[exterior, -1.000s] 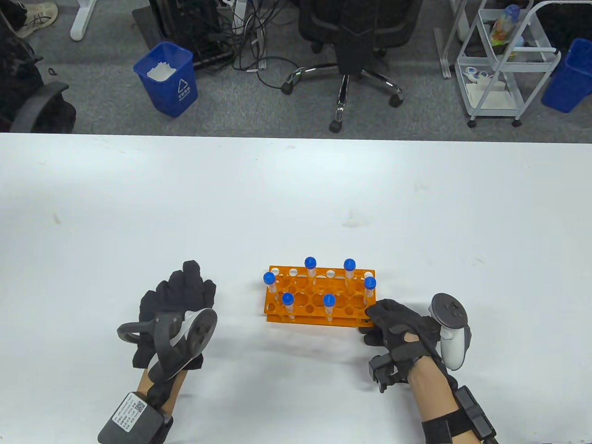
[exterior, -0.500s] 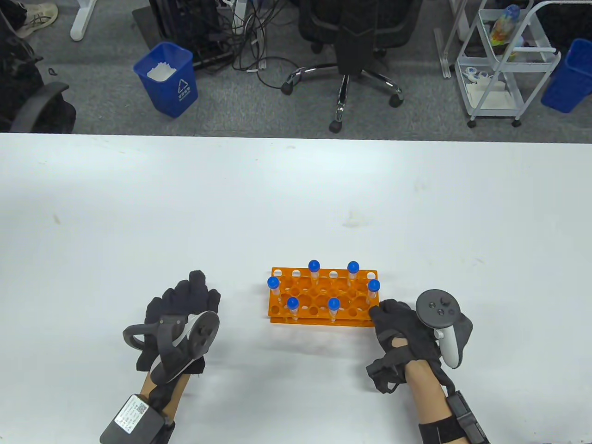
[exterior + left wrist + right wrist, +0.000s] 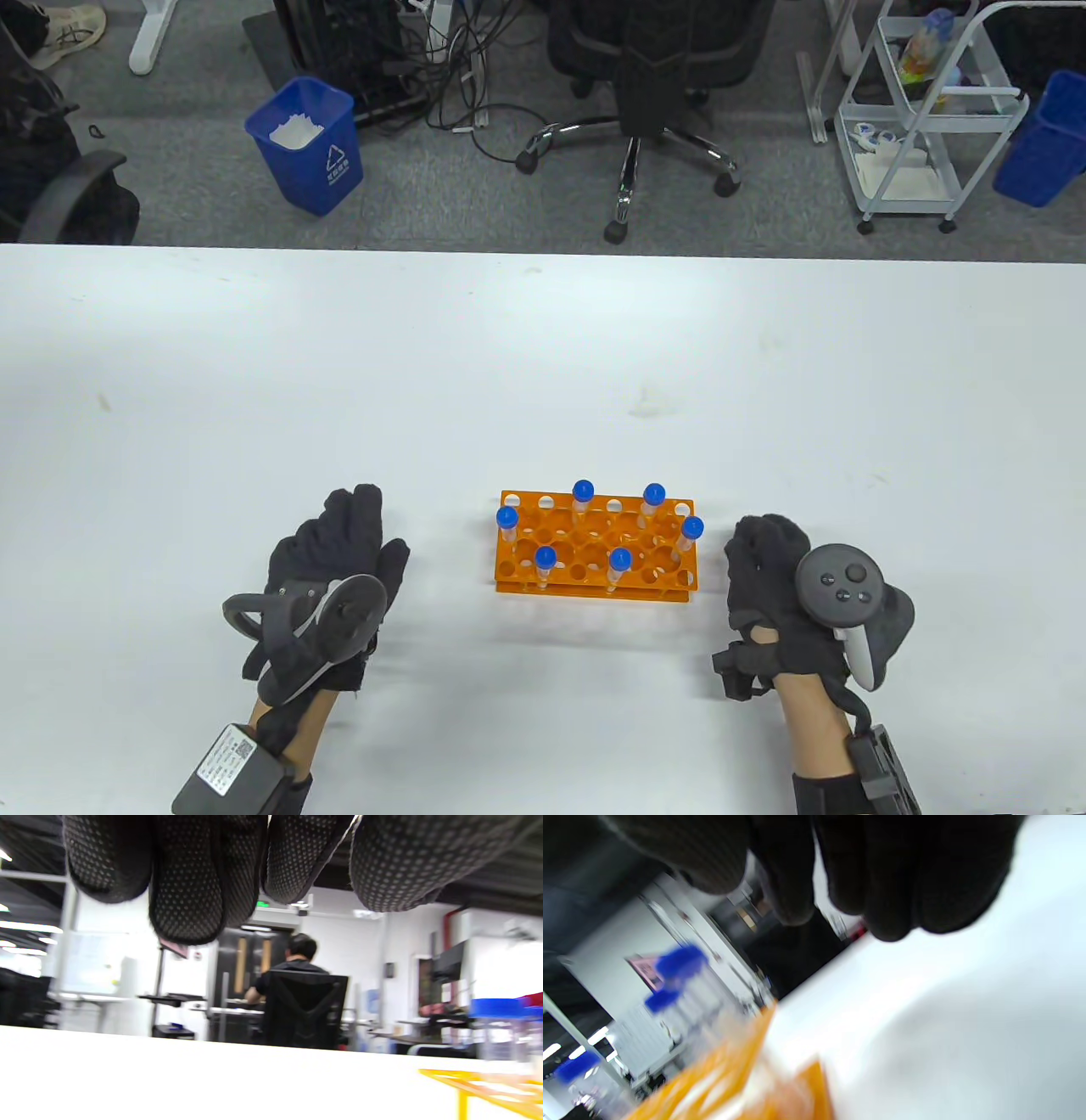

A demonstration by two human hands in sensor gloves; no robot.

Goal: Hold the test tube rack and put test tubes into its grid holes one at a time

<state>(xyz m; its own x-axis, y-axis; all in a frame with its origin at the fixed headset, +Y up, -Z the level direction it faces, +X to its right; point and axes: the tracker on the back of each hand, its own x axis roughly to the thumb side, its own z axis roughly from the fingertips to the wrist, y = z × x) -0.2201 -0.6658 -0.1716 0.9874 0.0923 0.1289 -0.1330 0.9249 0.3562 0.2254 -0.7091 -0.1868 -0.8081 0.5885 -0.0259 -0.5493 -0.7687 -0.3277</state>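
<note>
**Fingers off the rack on both sides, right hand is the closer one**

Your fingers (image 3: 764,543) on the right hand (image 3: 785,586) look loosely curled and aren't gripping anything. There's a visible strip of white surface (image 3: 543,365) between them and the right end of the orange test tube rack (image 3: 594,560). In the right wrist view they hang over bare surface, with the rack blurred off to the lower left. Your left hand (image 3: 327,577) has its fingers stretched out and lying side by side, pointing toward the far edge, also holding nothing and sitting well apart from the rack's left end.

The rack is near the front edge, between your hands, with its long axis running left to right. So each hand faces a short end. Six blue-capped test tubes (image 3: 619,567) stand upright in it, and lots of holes are free. I can't spot any loose tubes lying on the surface in any view.

My read: the right hand is nearer, just beside the right end, so that's the natural one to reach leftward and steady the rack. The left would have more ground to cover, moving right.
</note>
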